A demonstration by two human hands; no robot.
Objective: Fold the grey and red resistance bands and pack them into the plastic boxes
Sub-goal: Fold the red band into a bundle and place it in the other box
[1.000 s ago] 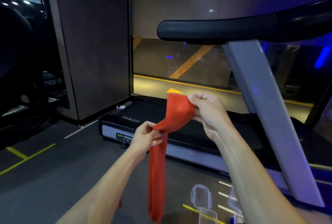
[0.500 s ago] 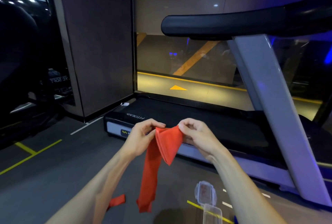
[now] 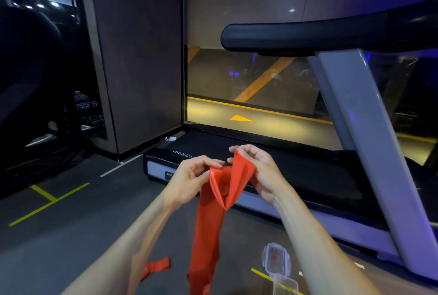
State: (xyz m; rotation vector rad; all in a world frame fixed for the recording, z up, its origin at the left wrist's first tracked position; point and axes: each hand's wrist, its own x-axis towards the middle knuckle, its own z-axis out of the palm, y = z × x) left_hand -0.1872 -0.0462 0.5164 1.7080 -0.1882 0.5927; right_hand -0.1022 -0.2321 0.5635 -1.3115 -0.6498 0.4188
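Your view cuts off the lower end of the red resistance band (image 3: 208,235) at the bottom edge, so you cannot see how far it hangs, and a second red strip (image 3: 157,266) on the floor is partly hidden behind your left forearm; whether it belongs to the same band you cannot tell. The clear plastic box (image 3: 276,259) on the floor by your right forearm is dim, and another clear box (image 3: 284,283) below it is cut off. Your left hand (image 3: 189,176) pinches one top corner of the thin, smooth, matte band, your right hand (image 3: 256,166) pinches the other, and a soft pointed fold sags between them, held up in front of the black treadmill deck (image 3: 296,166).
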